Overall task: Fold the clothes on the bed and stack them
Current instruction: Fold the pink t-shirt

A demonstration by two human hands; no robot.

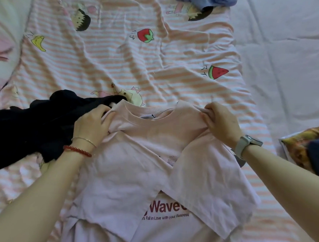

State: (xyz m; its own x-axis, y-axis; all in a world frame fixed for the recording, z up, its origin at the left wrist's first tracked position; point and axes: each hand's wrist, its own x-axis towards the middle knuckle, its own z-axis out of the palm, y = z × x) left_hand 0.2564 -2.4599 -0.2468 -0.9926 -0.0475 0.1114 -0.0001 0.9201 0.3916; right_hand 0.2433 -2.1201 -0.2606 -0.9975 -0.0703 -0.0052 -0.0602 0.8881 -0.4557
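A: Progress so far?

B: Early to middle, by the look of it. Bed (286, 53) spread with a striped cartoon sheet (121, 64), rumpled. No finished stack anywhere in view.

A: And the garment in hand?

B: Pink T-shirt (134, 174), lying front up near the bed's near edge, printed lettering partly covered. Both sleeves already turned in across the chest, so 2 side folds seemingly done. Still to do: folding the length over, then placing it.

A: Anything else waiting?

B: Black garment (36, 124), unfolded, heaped just beside the shirt's left shoulder and touching it. Something blue (215, 0) bunched at the far edge, hard to identify. At least 2 more pieces, probably.

A: Hands?

B: Left hand (92, 123) pinching the shirt's left shoulder. Right hand (220, 121) clenched around the right shoulder fabric.
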